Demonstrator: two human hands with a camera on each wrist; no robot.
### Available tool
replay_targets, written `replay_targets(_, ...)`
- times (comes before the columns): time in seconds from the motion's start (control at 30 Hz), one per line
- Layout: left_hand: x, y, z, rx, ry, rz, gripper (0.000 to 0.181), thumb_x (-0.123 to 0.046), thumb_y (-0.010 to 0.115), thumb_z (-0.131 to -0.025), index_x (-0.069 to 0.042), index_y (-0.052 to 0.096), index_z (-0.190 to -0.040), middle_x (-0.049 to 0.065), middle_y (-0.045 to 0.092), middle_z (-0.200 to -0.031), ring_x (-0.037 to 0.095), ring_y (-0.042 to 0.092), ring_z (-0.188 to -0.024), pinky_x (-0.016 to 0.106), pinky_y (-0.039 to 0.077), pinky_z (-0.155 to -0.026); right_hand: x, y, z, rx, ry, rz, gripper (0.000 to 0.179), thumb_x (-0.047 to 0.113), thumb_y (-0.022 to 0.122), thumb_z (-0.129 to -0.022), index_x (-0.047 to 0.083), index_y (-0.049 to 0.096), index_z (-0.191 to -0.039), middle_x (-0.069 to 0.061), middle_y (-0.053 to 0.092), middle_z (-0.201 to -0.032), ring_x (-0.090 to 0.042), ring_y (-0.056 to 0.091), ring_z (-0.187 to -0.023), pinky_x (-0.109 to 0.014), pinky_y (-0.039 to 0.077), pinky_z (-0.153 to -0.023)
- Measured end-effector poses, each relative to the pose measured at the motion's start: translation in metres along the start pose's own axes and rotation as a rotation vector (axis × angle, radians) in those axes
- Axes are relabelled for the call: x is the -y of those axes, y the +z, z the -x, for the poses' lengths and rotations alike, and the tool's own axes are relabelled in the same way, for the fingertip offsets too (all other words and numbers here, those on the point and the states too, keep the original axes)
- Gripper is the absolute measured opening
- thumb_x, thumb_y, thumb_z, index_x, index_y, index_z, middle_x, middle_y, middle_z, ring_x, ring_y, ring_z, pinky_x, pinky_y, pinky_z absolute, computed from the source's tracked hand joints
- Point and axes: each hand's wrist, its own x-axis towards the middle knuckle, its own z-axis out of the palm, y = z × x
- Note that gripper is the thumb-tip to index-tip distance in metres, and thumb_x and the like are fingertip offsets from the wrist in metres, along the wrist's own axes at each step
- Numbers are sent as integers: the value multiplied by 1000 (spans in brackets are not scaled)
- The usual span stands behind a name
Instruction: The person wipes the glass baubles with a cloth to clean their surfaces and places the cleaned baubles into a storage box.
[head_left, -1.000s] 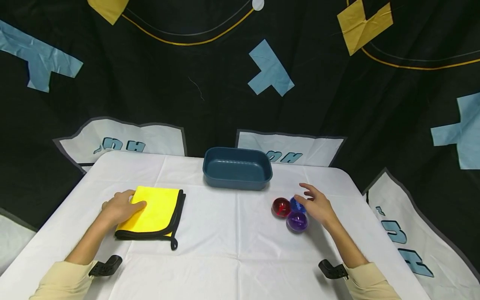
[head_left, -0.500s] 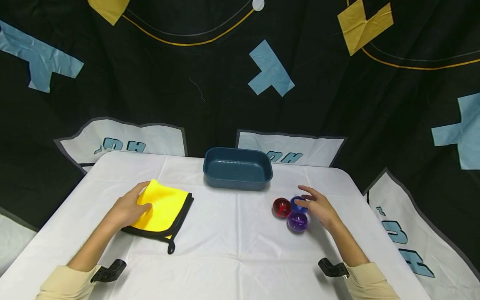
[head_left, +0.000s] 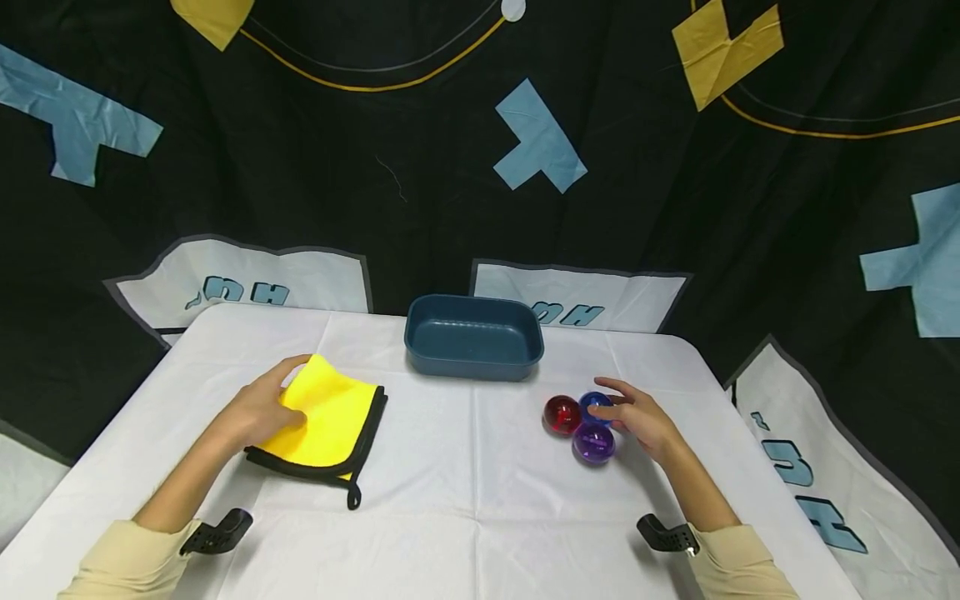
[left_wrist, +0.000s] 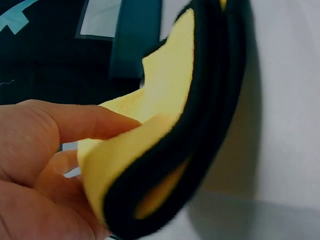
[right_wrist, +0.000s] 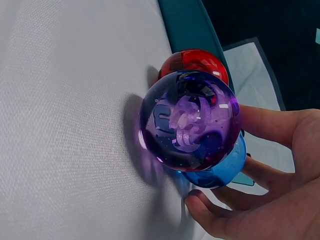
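Observation:
My left hand pinches the left side of a folded yellow cloth with black edging and a hanging loop. That side is raised; in the left wrist view the cloth bends between thumb and fingers. To the right, three clear balls stand together on the white table: red, blue and purple. My right hand has its thumb and fingers around the blue ball. In the right wrist view the purple ball hides the thumb tip and part of the blue ball.
A dark teal rectangular bin stands at the back middle of the white-covered table. Behind it hangs a black backdrop with blue and yellow patches. Each wrist wears a black camera band.
My left hand has lifted the cloth's left side and shifted it slightly right. My right hand's fingers have come down and closed in around the blue ball; the balls stay in place.

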Motion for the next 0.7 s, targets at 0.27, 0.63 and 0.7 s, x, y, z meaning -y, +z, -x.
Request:
replay_targets(0.27,-12,-1,-3,-22,-35,91,72,-18,63,-92,1,30,-154,37,43,-143,48,51,-117,60,49,-95,-4,-1,-1,10,10,42,75,20,73,-89,6,39,-154,-29,36,-157,-43,42,-138,-61,32,-117)
replay_targets(0.63,-18,4,-1,39,-3,97,66,-16,53,-99,-9,25,-158,35,33,-154,47,47,-118,69,41,-101,-3,-1,-1,0,19,25,71,18,73,-88,0,44,-150,-30,46,-150,-32,54,-127,-50,44,-109)
replay_targets(0.7,-20,4,-1,53,1,115,65,-17,51,-100,-10,24,-159,34,31,-156,48,46,-121,70,39,-103,-3,-1,-2,-10,18,21,69,17,74,-88,0,46,-149,-29,49,-147,-25,58,-119,-44,47,-104)
